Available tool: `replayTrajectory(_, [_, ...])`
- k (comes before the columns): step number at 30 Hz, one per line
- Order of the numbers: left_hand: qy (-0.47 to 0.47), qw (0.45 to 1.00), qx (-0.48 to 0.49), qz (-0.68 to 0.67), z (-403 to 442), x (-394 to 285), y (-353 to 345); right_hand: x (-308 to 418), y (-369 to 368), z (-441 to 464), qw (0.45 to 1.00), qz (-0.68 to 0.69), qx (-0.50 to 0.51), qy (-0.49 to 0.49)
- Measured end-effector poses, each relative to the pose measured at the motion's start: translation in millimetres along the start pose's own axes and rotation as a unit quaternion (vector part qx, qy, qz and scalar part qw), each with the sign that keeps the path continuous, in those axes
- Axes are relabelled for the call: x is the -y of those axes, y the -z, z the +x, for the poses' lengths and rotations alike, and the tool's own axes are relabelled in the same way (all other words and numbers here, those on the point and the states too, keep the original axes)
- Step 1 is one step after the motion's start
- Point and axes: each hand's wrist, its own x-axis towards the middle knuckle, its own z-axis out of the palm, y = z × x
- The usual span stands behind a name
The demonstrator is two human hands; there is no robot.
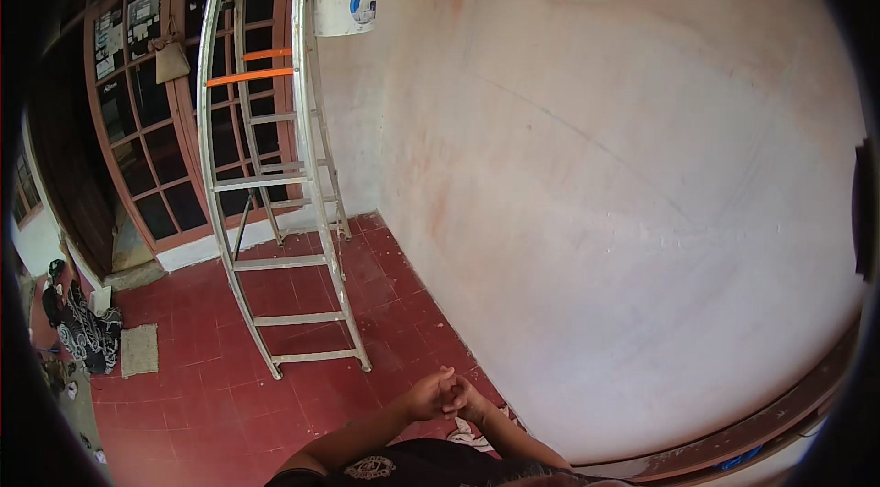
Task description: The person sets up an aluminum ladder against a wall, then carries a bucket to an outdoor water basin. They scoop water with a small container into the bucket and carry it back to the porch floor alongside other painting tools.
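Note:
My left hand [427, 398] and my right hand [471, 402] meet in front of my chest, fingers curled and pressed against each other. No tool or object shows in either hand. Beyond them an aluminium stepladder [291, 262] stands spread on the floor, with an orange brace near its upper part. A white paint bucket [344, 1] with blue print hangs by the ladder's top. To the right rises a patchy, pale wall [587, 166]. A crumpled whitish cloth [469, 435] lies low beside my right forearm, partly hidden.
The red tiled floor [192, 404] runs up to wood-framed glass doors [151, 120], where a bag [170, 61] hangs. At far left a person in patterned clothing [87, 331] is beside a small mat [139, 350]. A dark ledge [733, 437] follows the wall at lower right.

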Motion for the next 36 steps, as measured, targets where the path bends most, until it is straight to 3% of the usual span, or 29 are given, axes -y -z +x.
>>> replayTrajectory(4, [0.028,1.0,-0.002,0.002,-13.6,9.5,4.2,-3.4,-16.8,-13.6,0.997,0.043,-0.057,-0.015])
replayTrajectory(7, [0.033,0.999,0.013,-0.007,-35.6,8.9,-1.1,-20.1,-19.2,-8.5,0.992,0.103,-0.006,-0.075])
replayTrajectory(13, [0.024,1.0,0.015,-0.013,-104.8,-1.3,-4.9,-51.0,-85.3,8.8,0.999,0.022,-0.035,-0.034])
replayTrajectory(17, [-0.017,0.998,-0.011,0.057,-167.2,-20.7,-1.8,-65.6,-133.3,31.4,0.995,-0.011,-0.04,-0.091])
replayTrajectory(20, [-0.048,0.998,-0.014,0.048,-208.8,-29.6,-11.3,-69.0,-184.3,41.3,0.997,-0.01,0.046,-0.063])
replayTrajectory(24, [-0.085,0.995,-0.037,0.03,-250.4,-34.8,-37.5,-98.1,-208.7,60.3,0.993,0.013,0.085,-0.078])
replayTrajectory(26, [-0.103,0.993,-0.036,0.042,-263.4,-33.9,-37.6,-100.6,-221.2,64.5,0.992,-0.043,0.103,-0.051])
replayTrajectory(36, [-0.157,0.985,-0.045,0.049,-311.1,-34.2,-30.8,-111.4,-273.4,69.7,0.984,-0.148,0.075,-0.065])
